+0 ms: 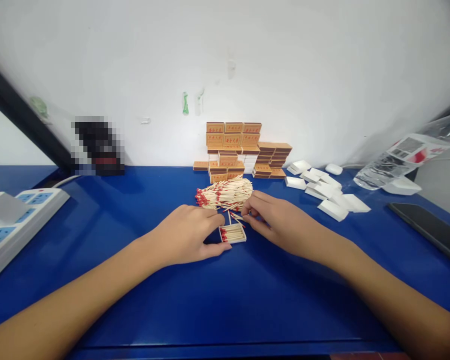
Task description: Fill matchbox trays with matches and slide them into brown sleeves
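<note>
A small white matchbox tray [234, 242] lies on the blue table, holding a layer of red-tipped matches [231, 233]. My left hand [187, 234] grips its left end, thumb along the near side and fingers at the far side. Just beyond the tray is a large heap of loose matches [227, 192], most red heads pointing left. At the heap's right front edge, my right hand [281, 220] has its thumb and fingertips pinched together on a match. A few stray matches [237, 217] lie between heap and tray.
Stacked orange matchboxes [233, 140] stand against the wall behind the heap. Empty white trays [333, 210] are scattered at the right, near a leaning plastic bottle [405, 152] and a black phone [431, 227]. A power strip [26, 210] sits at the left.
</note>
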Demonstrator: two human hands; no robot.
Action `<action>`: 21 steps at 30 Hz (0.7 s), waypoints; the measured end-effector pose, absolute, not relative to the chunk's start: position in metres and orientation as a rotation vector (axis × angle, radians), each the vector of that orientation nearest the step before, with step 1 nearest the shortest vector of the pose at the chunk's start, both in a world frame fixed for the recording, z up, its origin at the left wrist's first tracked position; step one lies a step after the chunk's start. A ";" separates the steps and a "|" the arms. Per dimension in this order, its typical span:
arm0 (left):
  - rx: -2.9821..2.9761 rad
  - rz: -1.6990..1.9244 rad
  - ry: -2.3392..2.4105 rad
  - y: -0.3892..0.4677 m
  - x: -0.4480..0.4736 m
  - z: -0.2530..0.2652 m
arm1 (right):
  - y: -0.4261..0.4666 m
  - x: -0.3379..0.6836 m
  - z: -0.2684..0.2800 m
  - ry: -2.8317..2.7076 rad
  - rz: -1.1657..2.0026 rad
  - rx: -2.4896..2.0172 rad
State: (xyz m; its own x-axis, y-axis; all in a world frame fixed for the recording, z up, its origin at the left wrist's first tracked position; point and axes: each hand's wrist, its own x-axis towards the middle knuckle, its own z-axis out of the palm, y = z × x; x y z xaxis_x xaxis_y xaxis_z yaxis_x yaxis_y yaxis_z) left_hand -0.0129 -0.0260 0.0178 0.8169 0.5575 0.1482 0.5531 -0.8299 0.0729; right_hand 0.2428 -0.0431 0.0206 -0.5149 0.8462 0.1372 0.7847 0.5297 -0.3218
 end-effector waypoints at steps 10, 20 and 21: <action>2.975 0.292 0.915 -0.026 -0.013 0.016 | -0.040 0.251 0.025 -2.517 0.371 -1.465; 2.976 0.300 0.910 -0.025 -0.011 0.016 | -0.052 0.235 0.023 -2.580 0.385 -1.220; 2.978 0.300 0.911 -0.025 -0.012 0.015 | -0.051 0.237 0.022 -2.557 0.380 -1.218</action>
